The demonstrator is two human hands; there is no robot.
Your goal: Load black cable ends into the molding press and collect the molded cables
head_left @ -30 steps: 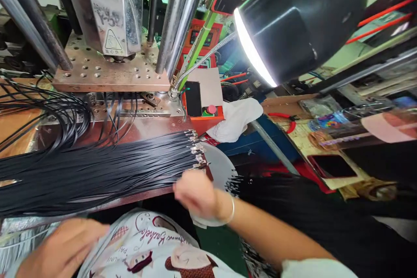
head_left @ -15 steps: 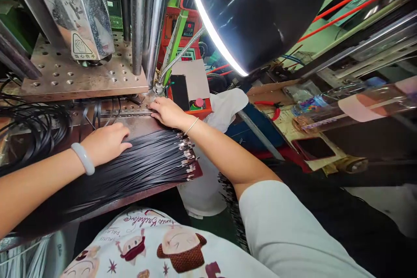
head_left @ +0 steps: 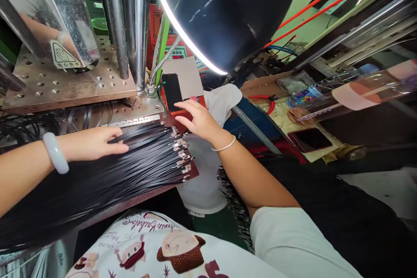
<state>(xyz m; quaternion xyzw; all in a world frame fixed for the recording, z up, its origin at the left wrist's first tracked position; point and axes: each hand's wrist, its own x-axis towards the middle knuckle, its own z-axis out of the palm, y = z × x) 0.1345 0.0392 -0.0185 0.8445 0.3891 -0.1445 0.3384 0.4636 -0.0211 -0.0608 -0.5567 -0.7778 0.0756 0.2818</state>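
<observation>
My left hand (head_left: 94,142) is over the left part of a spread of thin black cables (head_left: 130,165), its thumb and fingers closed around a black strand that leads right. Shiny metal connectors (head_left: 180,150) cap the cables' right ends. My right hand (head_left: 199,120), with thumb and fingers apart and nothing between them, hovers to the right of a slotted metal strip (head_left: 138,120). That strip lies at the foot of the press, just behind the cables.
The press plate (head_left: 68,82) with steel columns stands at back left. A black lamp (head_left: 224,13) hangs overhead. A phone (head_left: 171,91) lies on the red control box; red-handled pliers (head_left: 265,100) and plastic bottles are at right.
My right hand has left the metal strip and moved right, opening. My left hand has moved left and now grips a strand. The view has shifted, moving the press left.
</observation>
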